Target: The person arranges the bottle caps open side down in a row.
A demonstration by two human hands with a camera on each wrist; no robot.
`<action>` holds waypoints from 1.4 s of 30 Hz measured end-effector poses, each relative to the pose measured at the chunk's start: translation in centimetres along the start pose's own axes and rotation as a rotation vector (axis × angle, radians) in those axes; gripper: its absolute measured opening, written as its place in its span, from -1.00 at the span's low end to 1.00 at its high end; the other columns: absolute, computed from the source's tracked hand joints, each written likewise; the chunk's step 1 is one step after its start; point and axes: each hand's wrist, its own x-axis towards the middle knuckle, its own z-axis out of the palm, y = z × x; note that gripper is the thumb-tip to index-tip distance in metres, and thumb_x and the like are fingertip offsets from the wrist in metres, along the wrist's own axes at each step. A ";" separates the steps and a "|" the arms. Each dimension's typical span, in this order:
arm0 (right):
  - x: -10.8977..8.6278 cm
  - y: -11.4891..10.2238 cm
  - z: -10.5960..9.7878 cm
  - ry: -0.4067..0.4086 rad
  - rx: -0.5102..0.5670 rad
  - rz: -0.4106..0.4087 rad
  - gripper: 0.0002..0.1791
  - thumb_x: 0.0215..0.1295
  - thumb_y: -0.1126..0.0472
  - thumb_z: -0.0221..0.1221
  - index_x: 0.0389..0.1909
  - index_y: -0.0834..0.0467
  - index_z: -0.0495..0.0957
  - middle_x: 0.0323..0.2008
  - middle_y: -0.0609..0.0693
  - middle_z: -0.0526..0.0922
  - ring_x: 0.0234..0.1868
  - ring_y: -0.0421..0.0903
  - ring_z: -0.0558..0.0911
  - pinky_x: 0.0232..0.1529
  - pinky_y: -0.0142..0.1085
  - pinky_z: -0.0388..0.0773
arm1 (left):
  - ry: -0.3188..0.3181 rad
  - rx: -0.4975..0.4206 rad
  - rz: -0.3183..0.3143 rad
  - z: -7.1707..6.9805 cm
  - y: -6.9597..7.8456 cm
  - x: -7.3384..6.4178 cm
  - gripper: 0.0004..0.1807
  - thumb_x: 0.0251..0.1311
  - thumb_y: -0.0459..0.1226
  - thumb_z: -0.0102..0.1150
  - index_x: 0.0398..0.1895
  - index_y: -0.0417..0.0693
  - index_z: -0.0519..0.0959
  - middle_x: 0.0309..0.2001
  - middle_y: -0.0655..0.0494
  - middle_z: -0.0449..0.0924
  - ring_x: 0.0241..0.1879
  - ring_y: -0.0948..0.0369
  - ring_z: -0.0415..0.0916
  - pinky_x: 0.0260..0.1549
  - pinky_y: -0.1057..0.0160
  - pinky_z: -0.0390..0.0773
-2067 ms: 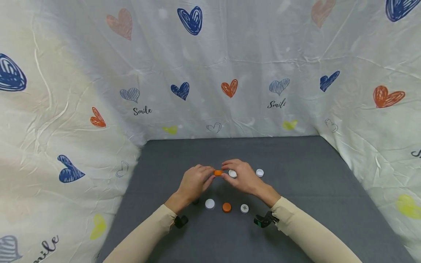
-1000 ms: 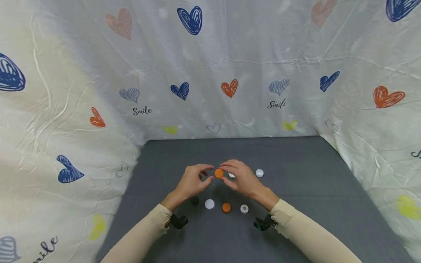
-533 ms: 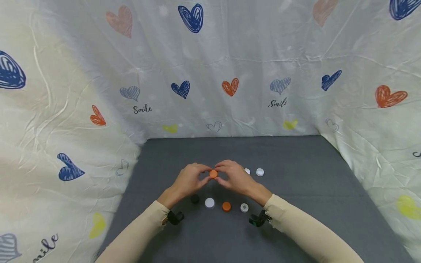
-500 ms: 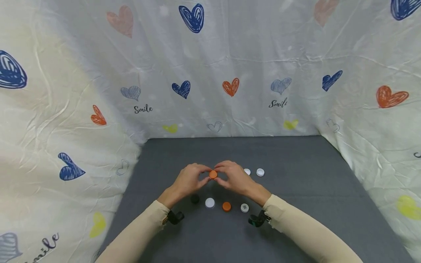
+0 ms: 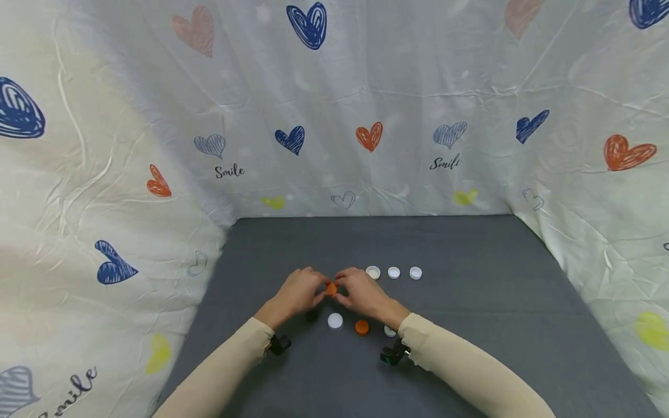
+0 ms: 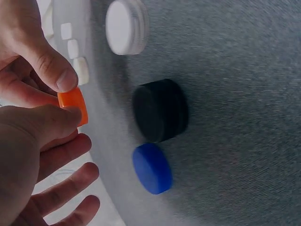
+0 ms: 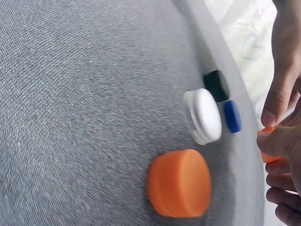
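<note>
Thumb and fingers of my left hand point(image 5: 299, 292) and my right hand point(image 5: 363, 295) pinch one small orange bottle cap point(image 5: 331, 289) from opposite sides, over the left middle of the dark table. In the left wrist view both thumbs press on this orange cap point(image 6: 74, 104), while the other left fingers spread loosely. A black cap point(image 6: 160, 110) and a blue cap point(image 6: 152, 168) lie below the hands there; in the head view my left hand mostly covers them. Nearer the body sit a white cap point(image 5: 335, 321), a second orange cap point(image 5: 362, 328) and a white cap point(image 5: 389, 331) partly behind my right wrist.
Beyond my right hand, three white caps stand in a row: one point(image 5: 373, 272) close to the knuckles, a middle one point(image 5: 394, 272) and a right one point(image 5: 415, 273). A heart-printed cloth point(image 5: 345, 104) hangs behind and beside the grey table point(image 5: 470, 325).
My left fingers came off the orange cap, then took hold again as it turned. Both hands have since moved left and nearer the body with it, uncovering the white caps behind.
</note>
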 end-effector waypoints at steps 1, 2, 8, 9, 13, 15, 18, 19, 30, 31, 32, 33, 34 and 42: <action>0.0 0.0 0.3 -0.005 -0.004 0.004 -0.74 0.23 0.07 0.37 -0.11 0.07 0.76 0.02 0.05 0.70 0.08 -0.01 0.64 0.13 -0.07 0.57 | -0.001 0.020 0.003 0.2 0.0 0.0 -0.77 0.20 -0.13 0.38 -0.07 0.16 0.74 -0.18 0.24 0.75 -0.23 0.13 0.61 -0.28 0.04 0.63; 0.0 0.0 0.5 -0.011 -0.009 0.011 -0.75 0.23 0.07 0.37 -0.11 0.07 0.76 0.02 0.03 0.70 0.09 -0.01 0.64 0.13 -0.06 0.56 | 0.000 0.039 0.008 0.3 0.0 0.0 -0.78 0.18 -0.14 0.39 -0.10 0.16 0.74 -0.21 0.25 0.75 -0.25 0.13 0.60 -0.28 0.03 0.61; 0.1 0.2 1.6 -0.029 -0.024 0.035 -0.77 0.22 0.08 0.37 -0.13 0.04 0.77 0.01 0.00 0.70 0.09 -0.03 0.64 0.15 -0.03 0.55 | -0.022 0.080 0.007 1.0 0.2 0.0 -0.93 0.13 -0.18 0.41 -0.33 0.16 0.71 -0.35 0.26 0.71 -0.34 0.12 0.53 -0.39 0.07 0.45; 0.1 0.2 1.7 -0.030 -0.024 0.035 -0.78 0.22 0.09 0.37 -0.14 0.04 0.77 0.00 0.00 0.71 0.08 -0.03 0.64 0.15 -0.04 0.55 | -0.024 0.083 0.006 1.1 0.2 0.0 -0.95 0.13 -0.18 0.41 -0.36 0.17 0.70 -0.36 0.26 0.71 -0.35 0.12 0.52 -0.39 0.08 0.44; 0.1 0.1 2.1 -0.024 -0.044 0.020 -0.79 0.19 0.11 0.38 -0.17 0.07 0.78 -0.04 0.00 0.71 0.04 -0.02 0.65 0.12 -0.05 0.56 | -0.019 0.084 0.008 1.4 0.2 0.0 -0.92 0.11 -0.19 0.42 -0.44 0.18 0.67 -0.41 0.25 0.68 -0.37 0.11 0.51 -0.41 0.08 0.43; 0.0 0.1 2.3 -0.021 -0.050 0.013 -0.80 0.19 0.11 0.39 -0.19 0.09 0.78 -0.06 0.01 0.71 0.01 -0.02 0.66 0.11 -0.06 0.57 | -0.021 0.083 0.006 1.7 0.2 0.0 -0.91 0.11 -0.20 0.42 -0.46 0.20 0.67 -0.42 0.26 0.68 -0.36 0.12 0.52 -0.40 0.08 0.44; -0.2 0.1 2.6 -0.014 -0.065 0.011 -0.80 0.20 0.09 0.39 -0.22 0.10 0.78 -0.07 0.00 0.72 0.00 -0.02 0.66 0.11 -0.07 0.57 | -0.029 0.077 0.005 2.2 0.2 0.0 -0.92 0.09 -0.20 0.43 -0.46 0.22 0.70 -0.40 0.28 0.70 -0.28 0.11 0.54 -0.36 0.08 0.45; -0.2 0.1 2.7 -0.015 -0.070 0.014 -0.80 0.20 0.08 0.39 -0.23 0.10 0.78 -0.06 0.00 0.72 0.01 -0.02 0.66 0.11 -0.08 0.56 | -0.031 0.077 0.004 2.4 0.2 0.0 -0.92 0.09 -0.19 0.44 -0.45 0.22 0.71 -0.38 0.28 0.71 -0.24 0.11 0.55 -0.34 0.07 0.46; 0.0 0.7 1.1 -0.062 -0.081 0.051 -0.74 0.23 0.03 0.37 -0.16 0.10 0.77 0.00 0.01 0.71 0.08 0.00 0.64 0.13 -0.08 0.57 | -0.090 0.071 -0.030 0.9 0.0 0.7 -0.83 0.12 -0.14 0.42 -0.20 0.14 0.74 -0.19 0.20 0.74 -0.05 0.07 0.57 -0.18 -0.02 0.55; 0.0 0.8 0.7 -0.056 -0.080 0.051 -0.74 0.22 0.03 0.37 -0.17 0.10 0.77 0.00 0.01 0.71 0.07 0.01 0.64 0.11 -0.06 0.58 | -0.088 0.075 -0.038 0.6 0.0 0.8 -0.79 0.13 -0.13 0.42 -0.15 0.12 0.74 -0.16 0.19 0.74 -0.04 0.06 0.57 -0.15 -0.04 0.57; 0.1 1.0 0.3 -0.054 -0.078 0.051 -0.73 0.23 0.03 0.37 -0.16 0.11 0.76 0.00 0.01 0.71 0.07 0.02 0.64 0.11 -0.05 0.58 | -0.083 0.079 -0.045 0.2 -0.1 1.0 -0.75 0.14 -0.12 0.41 -0.11 0.11 0.74 -0.13 0.18 0.74 -0.02 0.06 0.58 -0.12 -0.05 0.57; 0.2 1.1 -0.2 -0.054 -0.075 0.050 -0.72 0.23 0.04 0.37 -0.15 0.12 0.76 0.00 0.02 0.70 0.07 0.03 0.64 0.11 -0.03 0.58 | -0.076 0.077 -0.049 -0.1 -0.1 1.2 -0.72 0.16 -0.11 0.40 -0.06 0.09 0.73 -0.10 0.17 0.74 0.00 0.06 0.58 -0.09 -0.06 0.58; 0.2 1.3 -0.7 -0.051 -0.072 0.052 -0.71 0.24 0.04 0.37 -0.12 0.14 0.76 0.01 0.03 0.70 0.08 0.03 0.64 0.12 -0.02 0.58 | -0.068 0.074 -0.051 -0.5 -0.2 1.4 -0.68 0.17 -0.11 0.40 -0.02 0.07 0.72 -0.07 0.15 0.74 0.02 0.05 0.59 -0.06 -0.07 0.59; 0.4 3.1 -4.4 -0.033 -0.101 0.075 -0.57 0.26 0.01 0.36 0.05 0.17 0.70 0.07 0.04 0.69 0.16 0.02 0.62 0.22 -0.03 0.52 | -0.009 0.053 -0.042 -2.3 -0.2 3.6 -0.55 0.17 -0.08 0.42 0.10 -0.01 0.66 0.00 0.09 0.72 0.00 0.04 0.64 -0.07 -0.03 0.64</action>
